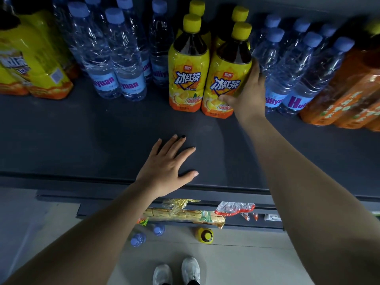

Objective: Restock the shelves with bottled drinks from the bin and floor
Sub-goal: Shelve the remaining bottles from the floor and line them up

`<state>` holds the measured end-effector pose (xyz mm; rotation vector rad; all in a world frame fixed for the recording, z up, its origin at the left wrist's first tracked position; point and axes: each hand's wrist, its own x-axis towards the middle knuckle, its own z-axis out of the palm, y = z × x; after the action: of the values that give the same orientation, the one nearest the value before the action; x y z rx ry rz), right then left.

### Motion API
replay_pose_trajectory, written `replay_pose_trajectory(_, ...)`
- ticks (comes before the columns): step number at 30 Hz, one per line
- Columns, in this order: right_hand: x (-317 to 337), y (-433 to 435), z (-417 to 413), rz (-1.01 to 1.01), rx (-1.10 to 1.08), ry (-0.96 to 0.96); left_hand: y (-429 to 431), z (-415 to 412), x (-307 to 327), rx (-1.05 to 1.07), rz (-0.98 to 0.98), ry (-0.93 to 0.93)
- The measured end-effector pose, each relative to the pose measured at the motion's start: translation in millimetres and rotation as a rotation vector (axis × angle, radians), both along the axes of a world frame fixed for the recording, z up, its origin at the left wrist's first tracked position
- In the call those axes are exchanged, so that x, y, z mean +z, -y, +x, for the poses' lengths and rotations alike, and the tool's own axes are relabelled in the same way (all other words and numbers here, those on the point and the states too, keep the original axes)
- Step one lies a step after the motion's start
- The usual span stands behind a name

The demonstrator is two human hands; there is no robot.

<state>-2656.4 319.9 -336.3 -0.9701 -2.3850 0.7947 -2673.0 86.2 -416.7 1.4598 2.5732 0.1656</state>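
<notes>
My right hand [249, 93] grips a yellow iced tea bottle [226, 79] standing upright on the dark shelf [82, 136], thumb across its label and fingers round its right side. Another iced tea bottle [188, 73] stands just left of it, with two more behind. My left hand [166, 167] rests flat on the shelf's front part, fingers spread, holding nothing. On the floor below lie two water bottles [138, 239] [159, 229] and a yellow-capped tea bottle [204, 235].
Clear water bottles [115, 58] with blue caps stand left of the tea, more water bottles [292, 64] to its right. Large yellow bottles [30, 58] fill the far left, orange ones [349, 89] the far right. Snack packets [185, 212] lie on a lower shelf. My shoes [176, 272] are on the tiled floor.
</notes>
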Motion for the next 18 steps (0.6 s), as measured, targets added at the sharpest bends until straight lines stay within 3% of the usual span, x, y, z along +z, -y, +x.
replay_pose_trajectory(18,3.7,2.5,-6.9,0.019,-0.114,0.192,1.0,-0.1,-5.5,-0.002,0.017,-0.049)
